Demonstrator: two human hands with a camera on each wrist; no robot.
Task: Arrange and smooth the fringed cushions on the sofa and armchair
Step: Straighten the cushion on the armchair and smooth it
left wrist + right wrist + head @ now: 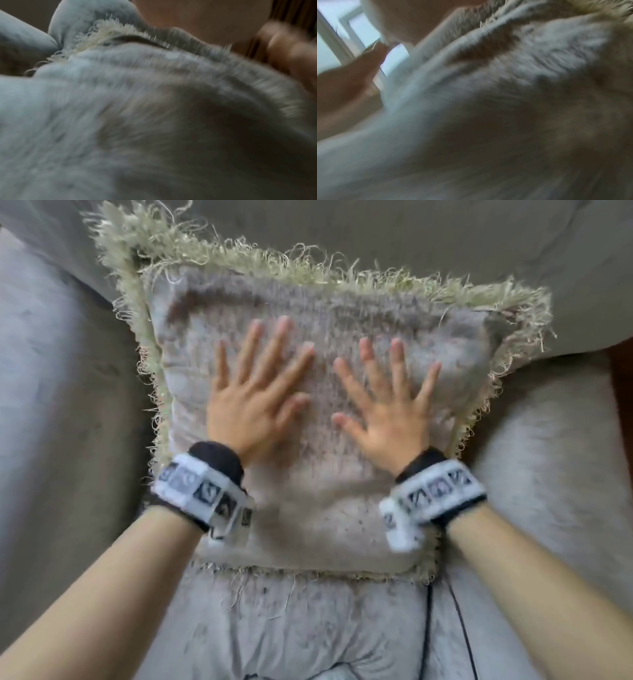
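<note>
The fringed cushion [318,419] lies roughly square on the seat [308,628] of a grey upholstered chair, its upper edge propped against the backrest [411,244], one corner pointing to the seat's back left corner. No long axis stands out. The left hand [253,402] and right hand [387,409] lie flat on its face side by side, fingers spread straight, each grip wide apart and holding nothing. Both wrist views are blurred.

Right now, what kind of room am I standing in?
Most likely a living room. A fringed cushion leans against the padded back of a grey upholstered seat, with a rounded armrest beside it. Both hands lie flat on the cushion. A window shows nearby.
</note>
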